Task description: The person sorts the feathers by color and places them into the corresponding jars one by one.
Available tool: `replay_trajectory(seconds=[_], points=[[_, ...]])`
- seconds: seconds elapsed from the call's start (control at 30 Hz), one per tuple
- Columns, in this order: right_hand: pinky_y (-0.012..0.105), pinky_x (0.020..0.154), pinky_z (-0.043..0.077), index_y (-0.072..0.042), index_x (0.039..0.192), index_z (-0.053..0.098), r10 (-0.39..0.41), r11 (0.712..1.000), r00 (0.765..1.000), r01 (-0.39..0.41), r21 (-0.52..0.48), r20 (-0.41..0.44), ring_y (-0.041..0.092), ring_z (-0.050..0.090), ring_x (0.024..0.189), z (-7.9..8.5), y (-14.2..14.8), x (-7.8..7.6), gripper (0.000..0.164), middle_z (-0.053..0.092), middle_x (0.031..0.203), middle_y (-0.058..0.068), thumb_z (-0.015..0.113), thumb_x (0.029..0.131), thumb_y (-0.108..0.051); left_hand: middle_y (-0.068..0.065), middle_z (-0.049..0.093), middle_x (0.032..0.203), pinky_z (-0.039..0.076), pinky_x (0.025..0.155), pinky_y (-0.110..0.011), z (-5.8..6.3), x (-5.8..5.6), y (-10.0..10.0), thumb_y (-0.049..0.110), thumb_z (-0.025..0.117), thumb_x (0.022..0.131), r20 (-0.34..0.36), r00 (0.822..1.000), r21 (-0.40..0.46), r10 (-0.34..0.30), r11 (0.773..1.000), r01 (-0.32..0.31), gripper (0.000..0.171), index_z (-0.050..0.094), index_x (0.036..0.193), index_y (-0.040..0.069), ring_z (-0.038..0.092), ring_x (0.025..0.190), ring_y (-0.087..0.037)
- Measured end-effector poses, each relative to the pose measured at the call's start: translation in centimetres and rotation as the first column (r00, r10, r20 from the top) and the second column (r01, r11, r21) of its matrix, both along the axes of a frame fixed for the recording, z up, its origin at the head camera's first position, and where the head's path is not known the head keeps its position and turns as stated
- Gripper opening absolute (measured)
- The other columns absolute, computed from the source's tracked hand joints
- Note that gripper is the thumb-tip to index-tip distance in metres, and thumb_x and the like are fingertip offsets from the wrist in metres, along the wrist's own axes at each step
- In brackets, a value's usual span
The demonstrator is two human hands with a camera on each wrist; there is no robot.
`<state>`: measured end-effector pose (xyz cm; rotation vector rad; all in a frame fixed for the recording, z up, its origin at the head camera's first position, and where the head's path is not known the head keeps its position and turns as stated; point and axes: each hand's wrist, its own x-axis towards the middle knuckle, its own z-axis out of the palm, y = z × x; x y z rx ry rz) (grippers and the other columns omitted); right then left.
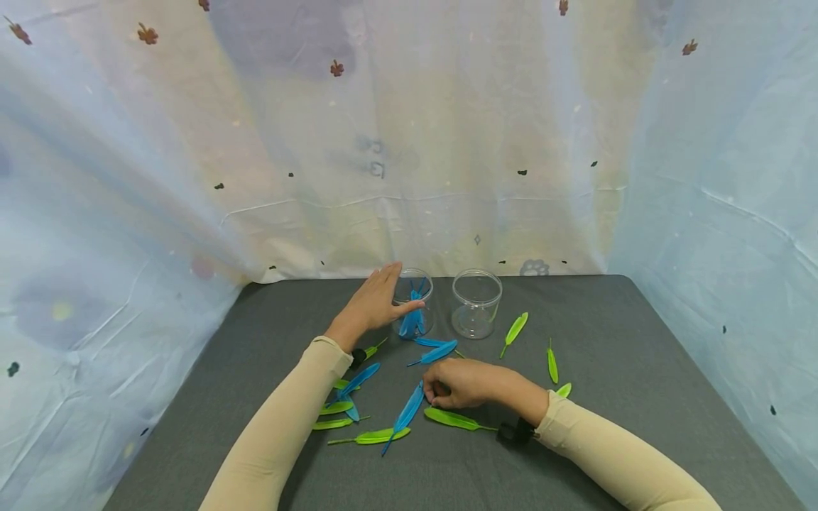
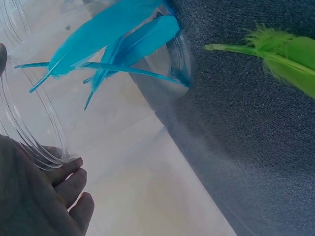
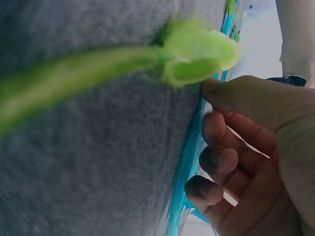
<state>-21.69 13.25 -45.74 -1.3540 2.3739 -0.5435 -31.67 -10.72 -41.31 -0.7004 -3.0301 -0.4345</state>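
My left hand [image 1: 377, 301] grips a clear jar [image 2: 37, 110] around its rim, thumb on the near side. Several blue feathers [image 1: 411, 323] stand inside this jar. Over the grey table my right hand [image 1: 466, 383] is low, its fingers loosely bent beside the upper end of a blue feather [image 1: 409, 410]. In the right wrist view the thumb and fingertips are apart, with blue feather [image 3: 188, 157] showing just past them. A green feather [image 1: 450, 419] lies below the right hand. Two more blue feathers [image 1: 437, 353] lie in front of the jar.
A second clear jar [image 1: 476, 305] stands to the right of the first. Green feathers [image 1: 515, 330] are scattered at the right. More green feathers [image 1: 383, 436] and blue feathers [image 1: 360, 378] lie at the left and front. A patterned curtain [image 1: 447, 142] hangs behind the table.
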Motion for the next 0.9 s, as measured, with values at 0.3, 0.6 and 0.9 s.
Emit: replay_trajectory(seconds=[0.3,0.6,0.9], points=[[0.018,0.071,0.049,-0.021,0.096,0.066,0.001,0.996,1.0,-0.002,-0.086,-0.013,0.005,0.053,0.079,0.3,0.3,0.1,0.015,0.056,0.098,-0.008,0.069,0.106,-0.011,-0.015,0.013,0.18,0.009,0.136,-0.048,0.0,0.1,0.0,0.077,0.053,0.101,-0.002,1.0,-0.003,0.004,1.0,-0.004,0.11,0.009,0.174,0.007,0.013,0.166,-0.032],[0.018,0.061,0.046,-0.01,0.104,0.07,-0.025,0.975,1.0,0.027,-0.22,0.013,-0.001,0.046,0.064,0.6,0.9,-0.6,0.006,0.059,0.086,-0.009,0.066,0.107,-0.006,-0.015,0.014,0.18,0.008,0.137,-0.047,-0.1,0.1,0.1,0.077,0.053,0.1,-0.006,1.0,0.001,0.005,1.0,-0.005,0.11,0.01,0.174,0.008,0.014,0.166,-0.032],[0.022,0.066,0.054,-0.006,0.128,0.073,-0.086,0.943,0.995,0.062,-0.328,-0.058,0.002,0.055,0.074,1.5,2.0,-0.8,0.023,0.074,0.111,0.007,0.069,0.105,-0.003,-0.014,0.013,0.18,0.008,0.137,-0.047,-0.2,-0.1,0.1,0.078,0.052,0.1,-0.01,1.0,-0.006,0.01,1.0,-0.01,0.111,0.009,0.174,0.008,0.013,0.166,-0.032]])
